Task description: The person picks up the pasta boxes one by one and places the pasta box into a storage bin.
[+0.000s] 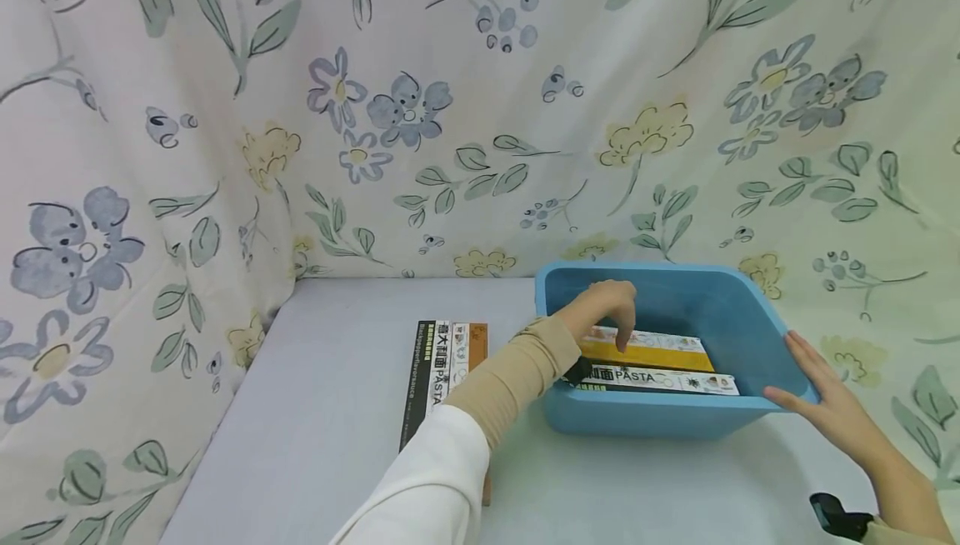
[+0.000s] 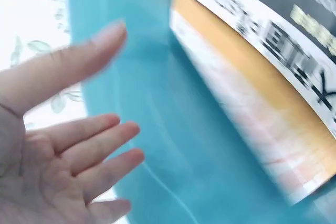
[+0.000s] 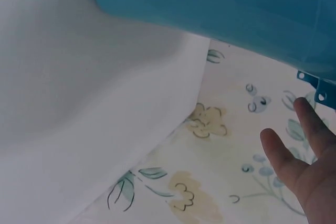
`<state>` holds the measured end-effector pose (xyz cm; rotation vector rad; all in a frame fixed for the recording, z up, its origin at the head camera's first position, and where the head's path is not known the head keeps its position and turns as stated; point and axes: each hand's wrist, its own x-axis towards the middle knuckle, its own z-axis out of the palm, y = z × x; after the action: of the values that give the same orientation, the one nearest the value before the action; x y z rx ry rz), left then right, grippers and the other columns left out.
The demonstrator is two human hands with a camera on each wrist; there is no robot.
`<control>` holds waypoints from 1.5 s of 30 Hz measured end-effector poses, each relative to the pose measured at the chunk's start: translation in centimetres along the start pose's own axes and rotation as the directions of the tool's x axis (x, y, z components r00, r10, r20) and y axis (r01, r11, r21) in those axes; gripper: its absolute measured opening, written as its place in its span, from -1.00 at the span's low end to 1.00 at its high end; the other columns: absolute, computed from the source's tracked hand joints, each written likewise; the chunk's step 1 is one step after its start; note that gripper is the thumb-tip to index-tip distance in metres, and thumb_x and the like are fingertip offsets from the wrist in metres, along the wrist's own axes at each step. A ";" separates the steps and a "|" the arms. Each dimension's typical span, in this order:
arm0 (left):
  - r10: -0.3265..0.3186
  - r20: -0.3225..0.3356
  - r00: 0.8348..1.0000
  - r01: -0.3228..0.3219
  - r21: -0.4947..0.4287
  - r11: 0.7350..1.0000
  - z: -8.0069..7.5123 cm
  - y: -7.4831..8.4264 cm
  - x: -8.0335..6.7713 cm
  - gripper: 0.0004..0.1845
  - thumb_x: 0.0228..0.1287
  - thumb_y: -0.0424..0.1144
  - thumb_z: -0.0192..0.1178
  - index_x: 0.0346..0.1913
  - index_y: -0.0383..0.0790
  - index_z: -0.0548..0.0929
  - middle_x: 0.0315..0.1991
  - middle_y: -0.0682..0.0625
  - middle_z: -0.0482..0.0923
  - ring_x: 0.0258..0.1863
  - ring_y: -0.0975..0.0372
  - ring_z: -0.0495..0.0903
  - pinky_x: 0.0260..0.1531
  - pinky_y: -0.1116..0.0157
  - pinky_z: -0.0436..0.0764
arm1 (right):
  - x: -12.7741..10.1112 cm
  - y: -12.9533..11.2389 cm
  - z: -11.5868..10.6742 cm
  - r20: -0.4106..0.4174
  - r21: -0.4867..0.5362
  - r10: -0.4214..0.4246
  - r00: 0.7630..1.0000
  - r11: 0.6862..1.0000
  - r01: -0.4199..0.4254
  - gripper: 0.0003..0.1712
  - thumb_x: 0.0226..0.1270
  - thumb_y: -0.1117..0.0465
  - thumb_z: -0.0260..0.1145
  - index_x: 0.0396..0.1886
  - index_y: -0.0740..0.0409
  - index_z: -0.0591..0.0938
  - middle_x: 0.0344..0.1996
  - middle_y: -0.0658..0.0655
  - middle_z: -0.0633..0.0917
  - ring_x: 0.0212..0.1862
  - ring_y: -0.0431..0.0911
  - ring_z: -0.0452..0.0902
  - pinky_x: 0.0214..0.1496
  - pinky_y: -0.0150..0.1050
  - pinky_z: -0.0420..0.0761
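A blue plastic bin (image 1: 675, 272) stands on the white table, right of centre. Two pasta boxes lie in it: a yellow-orange box (image 1: 660, 355) and a black box (image 1: 660, 378) printed PASTA. My left hand (image 1: 607, 307) reaches down into the bin, its fingertips at the yellow-orange box's left end. In the left wrist view the left hand (image 2: 79, 145) shows relaxed, spread fingers holding nothing, beside the bin wall (image 2: 157, 103) and the yellow-orange box (image 2: 247, 103). My right hand (image 1: 825, 399) lies flat with straight fingers against the bin's front right corner. The right wrist view shows the right hand (image 3: 304, 166) below the bin (image 3: 220, 3).
Several more pasta boxes (image 1: 442, 366) lie side by side on the table (image 1: 337, 412) left of the bin. A floral cloth (image 1: 450, 112) hangs behind and on both sides. The floral cloth (image 3: 210, 182) also shows past the table's right edge.
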<state>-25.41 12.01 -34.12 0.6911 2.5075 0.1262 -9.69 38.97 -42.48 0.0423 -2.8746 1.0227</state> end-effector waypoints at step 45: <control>0.008 -0.613 0.790 -0.567 -0.725 0.392 9.1 -15.3 -14.1 -0.35 0.16 -0.38 0.36 0.35 -0.29 0.43 0.27 -0.16 0.47 0.27 0.02 0.43 0.25 0.16 0.39 | 0.5 0.7 0.8 -0.038 -0.018 -0.010 0.999 1.000 0.009 0.04 0.40 0.03 0.18 0.53 0.23 -0.30 0.47 0.40 -0.39 0.34 0.60 -0.46 0.06 0.63 -0.25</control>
<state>-17.35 -8.68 -38.68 0.6571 2.1875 1.8996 -10.24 39.00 -43.45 0.0350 -2.8465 0.9851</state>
